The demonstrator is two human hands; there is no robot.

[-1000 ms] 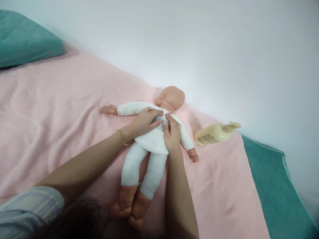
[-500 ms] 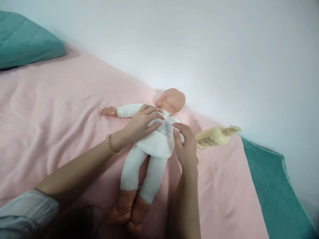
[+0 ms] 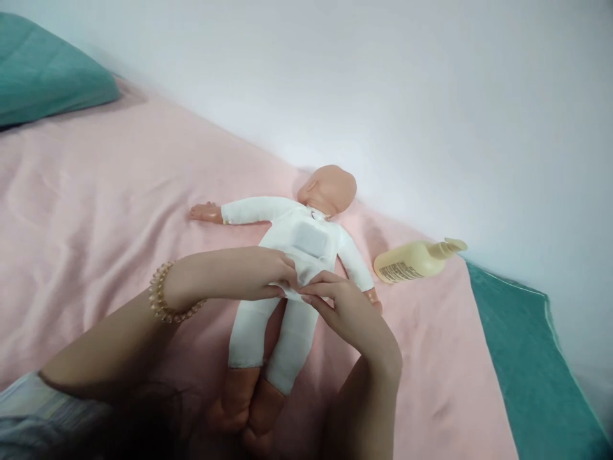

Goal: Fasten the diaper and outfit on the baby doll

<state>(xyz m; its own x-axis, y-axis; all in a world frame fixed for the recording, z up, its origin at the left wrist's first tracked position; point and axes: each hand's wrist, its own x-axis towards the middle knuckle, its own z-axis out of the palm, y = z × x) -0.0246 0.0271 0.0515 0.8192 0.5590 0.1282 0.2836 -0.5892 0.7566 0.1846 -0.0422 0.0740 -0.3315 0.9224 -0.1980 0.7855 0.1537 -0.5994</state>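
A baby doll (image 3: 301, 246) in a white top and white leggings lies face down on a pink blanket (image 3: 96, 211), head toward the wall, arms spread. A white rectangular patch shows on its back. My left hand (image 3: 239, 275), with a bead bracelet on the wrist, pinches the lower hem of the doll's white top at the waist. My right hand (image 3: 342, 306) meets it from the right, fingers pinched on the same hem.
A cream pump bottle (image 3: 414, 260) lies on its side on the blanket to the doll's right. A teal pillow (image 3: 43, 76) sits at the far left. Teal bedding (image 3: 531, 370) shows at the right. A white wall (image 3: 383, 96) runs close behind the doll.
Both hands have slid from the doll's upper back and neck down to the hem at its waist. The white patch on the back is now uncovered.
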